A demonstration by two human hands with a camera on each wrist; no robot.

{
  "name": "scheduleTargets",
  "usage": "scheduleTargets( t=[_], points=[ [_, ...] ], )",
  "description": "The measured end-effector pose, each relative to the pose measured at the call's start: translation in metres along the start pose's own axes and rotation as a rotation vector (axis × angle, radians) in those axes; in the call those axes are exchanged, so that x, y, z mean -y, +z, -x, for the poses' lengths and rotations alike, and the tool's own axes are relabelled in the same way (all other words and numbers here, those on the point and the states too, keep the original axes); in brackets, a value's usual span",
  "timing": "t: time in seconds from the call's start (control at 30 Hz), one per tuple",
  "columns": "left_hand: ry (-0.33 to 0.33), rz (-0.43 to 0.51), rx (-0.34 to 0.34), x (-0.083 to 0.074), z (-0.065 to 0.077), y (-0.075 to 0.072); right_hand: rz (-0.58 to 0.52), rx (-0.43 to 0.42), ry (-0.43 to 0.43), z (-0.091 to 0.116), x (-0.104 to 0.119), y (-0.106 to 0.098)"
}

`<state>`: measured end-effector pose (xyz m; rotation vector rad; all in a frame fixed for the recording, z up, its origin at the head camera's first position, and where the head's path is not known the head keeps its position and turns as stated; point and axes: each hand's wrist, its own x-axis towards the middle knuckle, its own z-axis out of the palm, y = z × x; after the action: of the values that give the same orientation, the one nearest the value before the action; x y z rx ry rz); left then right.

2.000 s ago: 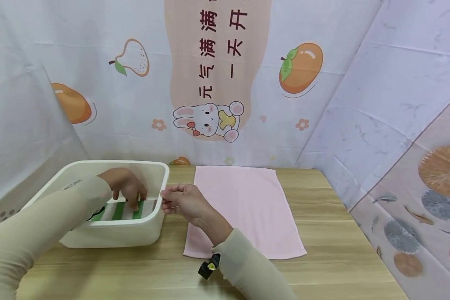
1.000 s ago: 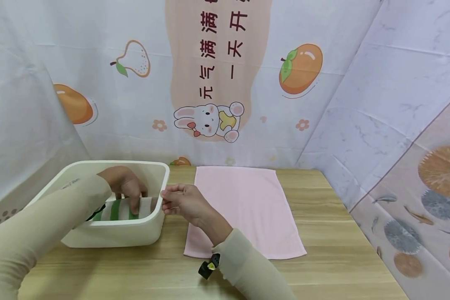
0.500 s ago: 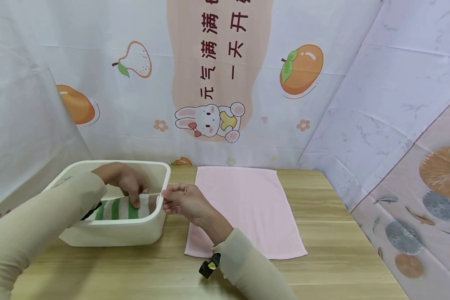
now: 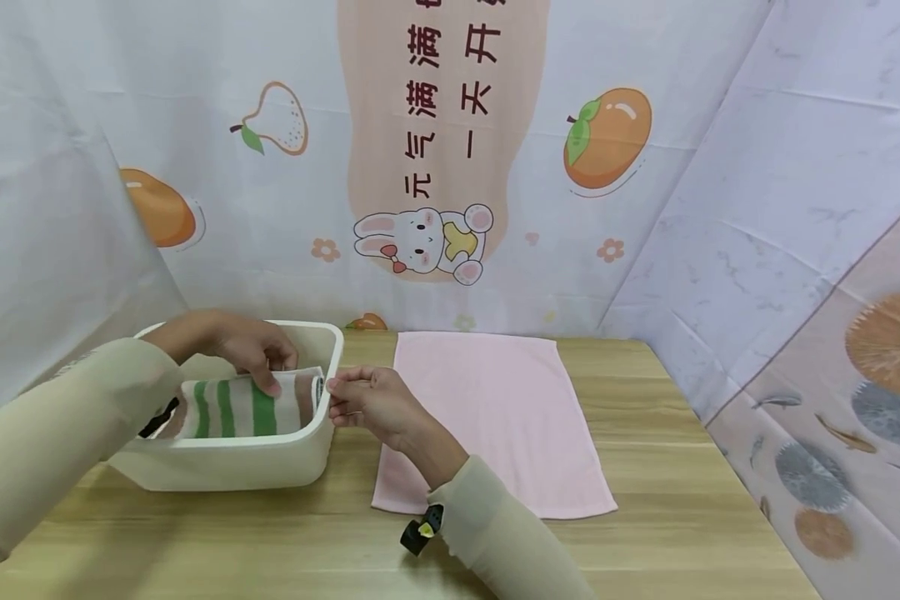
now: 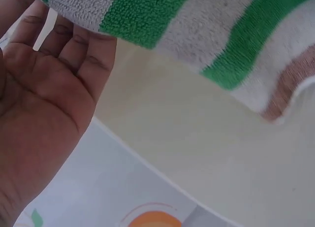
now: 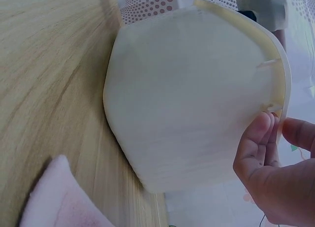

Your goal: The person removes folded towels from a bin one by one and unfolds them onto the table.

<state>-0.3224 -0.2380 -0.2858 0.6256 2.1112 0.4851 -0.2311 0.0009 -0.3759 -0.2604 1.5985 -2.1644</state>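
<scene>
In the head view a white plastic bin (image 4: pixel 217 467) stands at the left of the table. My left hand (image 4: pixel 251 343) reaches into it and pinches the top edge of a towel (image 4: pixel 243 408) striped in green, white and brown. The left wrist view has the towel's terry cloth (image 5: pixel 197 25) hanging above the bin's pale inner wall, my left palm (image 5: pixel 49 89) beside it. Outside the bin, my right hand (image 4: pixel 371 408) pinches the bin's right rim. In the right wrist view the thumb and fingers of my right hand (image 6: pixel 275 173) close over that rim.
A pink towel (image 4: pixel 487 425) lies flat on the wooden table (image 4: pixel 675 500), right of the bin. Behind the table hangs a printed cloth (image 4: pixel 450 167), with more cloth at both sides. A black wrist device (image 4: pixel 420 531) sits at my right cuff.
My left hand has raised the striped towel inside the bin, and more of its stripes show at the rim. The right hand stays on the rim.
</scene>
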Motion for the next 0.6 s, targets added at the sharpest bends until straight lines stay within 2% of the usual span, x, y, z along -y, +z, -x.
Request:
scheduleTargets(
  t=[0.2,0.37,0.6],
  points=[
    [-0.015,0.022,-0.022,-0.005,0.021,-0.009,0.005,-0.008,-0.005,0.001,-0.001,-0.001],
    [0.002,0.064,-0.053,-0.007,0.037,-0.016,0.011,-0.005,-0.003,0.002,0.000,0.000],
    [0.041,0.065,-0.110,-0.016,0.061,-0.024,0.006,0.002,-0.001,0.005,0.001,0.002]
  ],
)
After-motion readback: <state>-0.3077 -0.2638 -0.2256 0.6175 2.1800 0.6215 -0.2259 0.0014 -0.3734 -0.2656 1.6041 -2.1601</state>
